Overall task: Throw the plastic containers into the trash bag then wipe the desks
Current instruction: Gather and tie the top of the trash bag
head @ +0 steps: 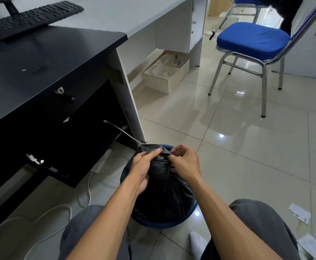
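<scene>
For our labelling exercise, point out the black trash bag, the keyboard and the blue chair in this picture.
black trash bag (pixel 164 188), head view, on its gathered body.
keyboard (pixel 27 19), head view, on its keys.
blue chair (pixel 253 37), head view, on its seat cushion.

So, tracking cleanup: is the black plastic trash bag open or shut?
Shut: black plastic trash bag bunched at the neck, pinched by left hand and right hand.

No readable text, brand or number. Key legends on keyboard (pixel 27 17), 11 o'clock, too blurred; paper scraps (pixel 299 214), 4 o'clock, show no legible print.
</scene>
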